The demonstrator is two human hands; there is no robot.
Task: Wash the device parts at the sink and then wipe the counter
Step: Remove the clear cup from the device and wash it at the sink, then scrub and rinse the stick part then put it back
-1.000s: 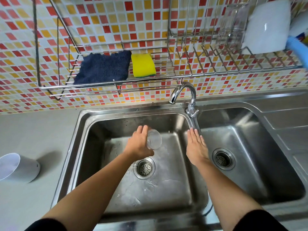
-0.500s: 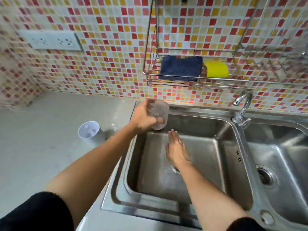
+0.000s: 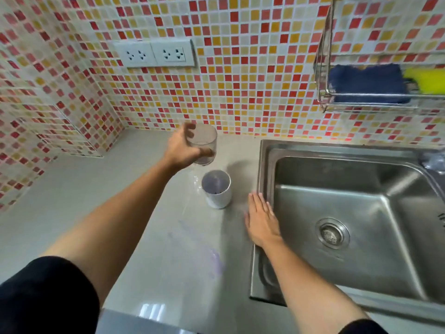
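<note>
My left hand (image 3: 181, 148) grips a clear plastic cup-shaped part (image 3: 203, 143) and holds it upright in the air above the grey counter (image 3: 96, 194), just behind a white cylindrical part (image 3: 216, 189). The white part stands open end up on the counter, left of the steel sink (image 3: 349, 213). My right hand (image 3: 261, 219) lies flat with straight fingers at the sink's left rim, holding nothing. A dark blue cloth (image 3: 368, 83) and a yellow sponge (image 3: 426, 78) lie on the wire wall rack (image 3: 322, 97) at upper right.
A faint purplish smear (image 3: 212, 259) marks the counter near the front. Two wall sockets (image 3: 155, 54) sit in the mosaic tile wall above the counter. The sink drain (image 3: 332, 233) is uncovered. The tiled corner closes the counter on the left.
My left hand has carried the clear part out of the sink basin, leftward over the counter behind the white part. My right hand moved from the basin to the sink's left rim.
</note>
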